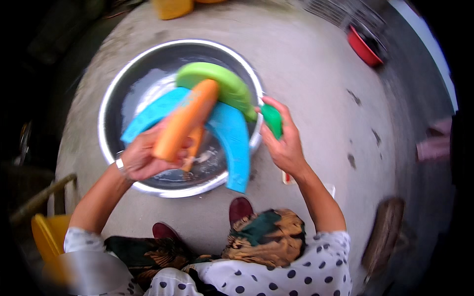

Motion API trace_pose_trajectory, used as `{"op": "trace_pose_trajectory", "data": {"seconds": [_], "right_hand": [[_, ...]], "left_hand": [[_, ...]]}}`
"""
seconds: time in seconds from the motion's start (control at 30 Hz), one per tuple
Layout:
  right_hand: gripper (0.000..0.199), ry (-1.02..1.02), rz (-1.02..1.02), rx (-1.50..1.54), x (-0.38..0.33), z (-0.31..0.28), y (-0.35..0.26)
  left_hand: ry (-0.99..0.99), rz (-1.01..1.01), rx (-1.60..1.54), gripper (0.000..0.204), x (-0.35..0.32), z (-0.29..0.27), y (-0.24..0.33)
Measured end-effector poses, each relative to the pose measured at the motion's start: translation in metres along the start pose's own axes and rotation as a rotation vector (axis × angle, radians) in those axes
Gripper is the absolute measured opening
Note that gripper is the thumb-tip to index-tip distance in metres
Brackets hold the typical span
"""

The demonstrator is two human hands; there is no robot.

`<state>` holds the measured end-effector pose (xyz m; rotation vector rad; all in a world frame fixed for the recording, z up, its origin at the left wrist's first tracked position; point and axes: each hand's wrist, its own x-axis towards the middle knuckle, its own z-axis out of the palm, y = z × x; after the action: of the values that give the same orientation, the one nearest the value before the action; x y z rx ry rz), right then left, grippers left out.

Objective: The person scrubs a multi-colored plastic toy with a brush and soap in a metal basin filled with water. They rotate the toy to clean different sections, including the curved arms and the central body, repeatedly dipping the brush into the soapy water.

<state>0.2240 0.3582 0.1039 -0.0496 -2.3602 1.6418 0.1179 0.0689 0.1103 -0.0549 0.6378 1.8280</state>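
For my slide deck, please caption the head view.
Left hand holds an orange piece over a metal basin with a curved blue piece and lime-green piece; right hand grips a green object.

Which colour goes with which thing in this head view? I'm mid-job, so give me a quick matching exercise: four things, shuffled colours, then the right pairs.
Things
1. Large basin
2. Chunky piece in the left hand
3. Small thing in the right hand
4. Tub at upper right

Colours
A. Green
B. Red
C. Silver
D. Orange

Pairs: 1-C, 2-D, 3-A, 4-B
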Motion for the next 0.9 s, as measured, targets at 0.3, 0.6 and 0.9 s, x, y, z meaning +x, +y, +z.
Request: {"op": "trace_pose_trajectory", "data": {"seconds": [0.3, 0.6, 0.9], "right_hand": [[0.051, 0.839, 0.727, -0.438, -0.190, -0.184, 0.227], [0.047, 0.564, 0.867, -0.951, -0.317, -0.217, 0.262], [0.040, 0.685, 0.513, -1.162, -0.230, -0.155, 0.237]], "left_hand": [[0.065, 0.026, 0.031, 0.043, -0.009, -0.001, -0.012], [0.053, 0.045, 0.010, 0.047, -0.014, -0.012, -0.011], [0.082, -0.003, -0.001, 0.048, -0.019, 0.004, -0.007]]}}
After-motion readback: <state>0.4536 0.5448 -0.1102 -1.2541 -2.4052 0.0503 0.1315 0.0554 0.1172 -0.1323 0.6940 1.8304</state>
